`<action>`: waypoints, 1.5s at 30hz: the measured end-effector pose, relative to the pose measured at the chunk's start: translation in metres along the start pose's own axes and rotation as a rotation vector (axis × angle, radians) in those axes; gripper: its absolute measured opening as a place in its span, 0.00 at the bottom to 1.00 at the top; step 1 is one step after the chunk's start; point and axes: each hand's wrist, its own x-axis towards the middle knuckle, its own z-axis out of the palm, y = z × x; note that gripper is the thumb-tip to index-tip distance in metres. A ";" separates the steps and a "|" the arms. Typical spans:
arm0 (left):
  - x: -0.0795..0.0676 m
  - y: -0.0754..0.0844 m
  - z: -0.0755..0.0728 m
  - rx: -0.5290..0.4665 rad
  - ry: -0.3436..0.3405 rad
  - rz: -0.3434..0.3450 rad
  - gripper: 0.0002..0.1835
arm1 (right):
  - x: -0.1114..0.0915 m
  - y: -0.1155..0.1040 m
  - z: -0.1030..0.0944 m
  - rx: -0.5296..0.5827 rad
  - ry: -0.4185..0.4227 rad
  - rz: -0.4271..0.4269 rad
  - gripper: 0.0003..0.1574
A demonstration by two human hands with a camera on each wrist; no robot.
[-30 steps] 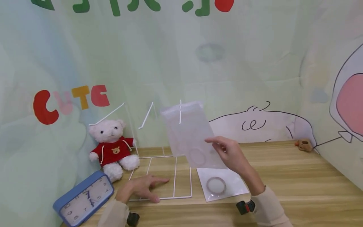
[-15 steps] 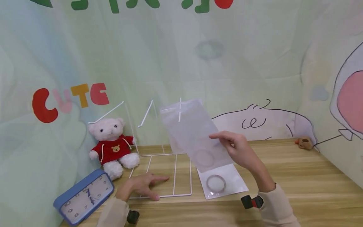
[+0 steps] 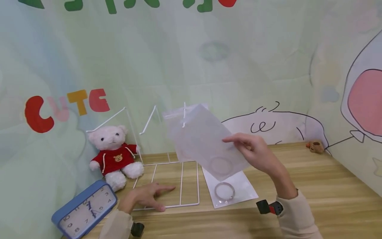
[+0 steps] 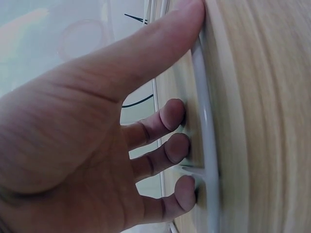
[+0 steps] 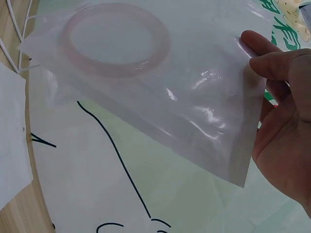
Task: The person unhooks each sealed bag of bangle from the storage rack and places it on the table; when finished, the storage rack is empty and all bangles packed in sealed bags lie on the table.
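Observation:
My right hand (image 3: 253, 151) pinches the edge of a translucent plastic bag (image 3: 206, 139), tilted in the air before the white wire rack (image 3: 189, 204). A pinkish ring-shaped bangle (image 5: 116, 68) shows inside that bag in the right wrist view. Behind it, a similar bag (image 3: 171, 121) hangs at the rack's right hook (image 3: 184, 116), partly covered. My left hand (image 3: 146, 196) lies low over the rack's base, index finger extended. In the left wrist view, its thumb (image 4: 160, 39) reaches the front bar (image 4: 206, 116), while the other visible fingers bend loosely near the tabletop.
On the wooden table (image 3: 238, 222), another bagged bangle (image 3: 224, 192) lies right of the rack. A white teddy bear (image 3: 114, 156) in a red top sits left of it, behind a blue clock (image 3: 85, 209). A small brown figure (image 3: 315, 146) stands far right, by the printed cloth backdrop (image 3: 253, 59).
My right hand has moved right, and its bag has tilted away from the bag at the hook, uncovering more of that one. The left hand stays on the rack; the head view shifts slightly.

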 end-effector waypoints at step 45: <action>0.000 -0.002 0.003 -0.016 0.011 -0.038 0.40 | -0.032 0.028 -0.068 0.075 0.297 0.243 0.16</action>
